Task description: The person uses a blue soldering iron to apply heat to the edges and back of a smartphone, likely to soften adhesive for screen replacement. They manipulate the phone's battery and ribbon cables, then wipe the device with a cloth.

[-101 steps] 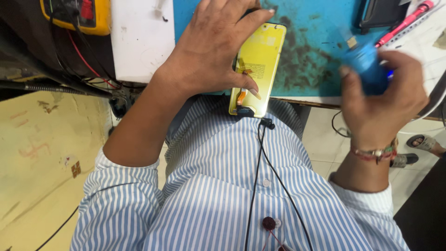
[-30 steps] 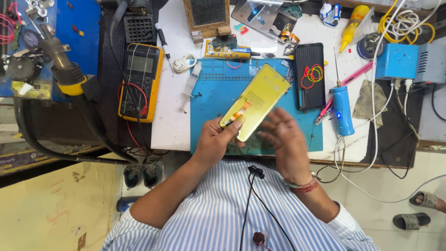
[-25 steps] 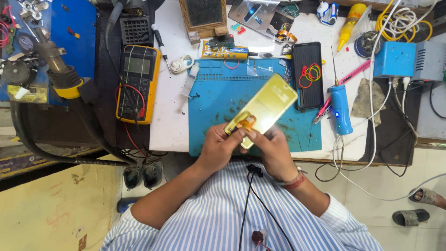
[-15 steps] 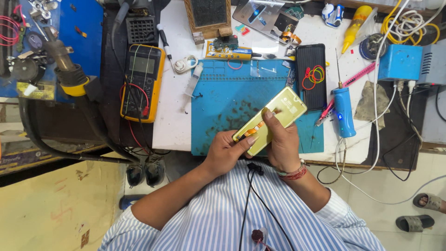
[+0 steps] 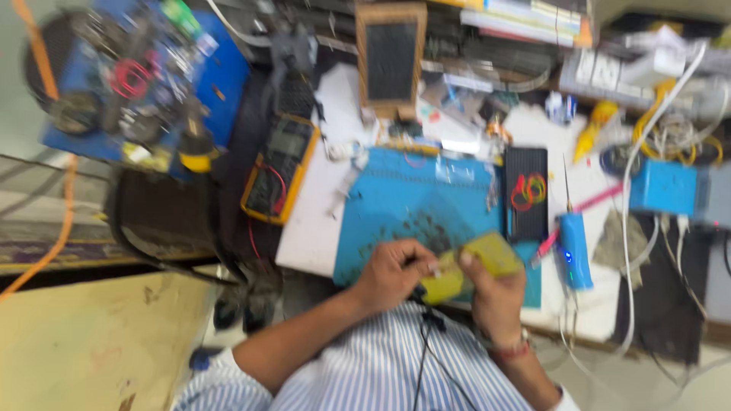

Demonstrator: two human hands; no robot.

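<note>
Head view, blurred: both hands hold a yellow phone (image 5: 476, 266) between them, above the blue work mat (image 5: 411, 209). Left hand (image 5: 392, 272) grasps its lower end, right hand (image 5: 495, 293) grips its right side. Beyond the left hand lies a yellow multimeter (image 5: 278, 171); just right of the right hand, a blue tool (image 5: 572, 251).

Mat (image 5: 411, 213): on the workbench (image 5: 312, 236), at its near edge, before the person.
Phone (image 5: 468, 266): over the mat's near right corner, between the left hand (image 5: 392, 274) and right hand (image 5: 495, 293).
Multimeter (image 5: 278, 171): left of the mat, at the workbench's left edge.
Dark tray (image 5: 527, 194): just right of the mat.
Handheld tool (image 5: 572, 251): right of the tray, nearer the front edge.
Framed panel (image 5: 391, 61): behind the mat, toward the back edge.
</note>
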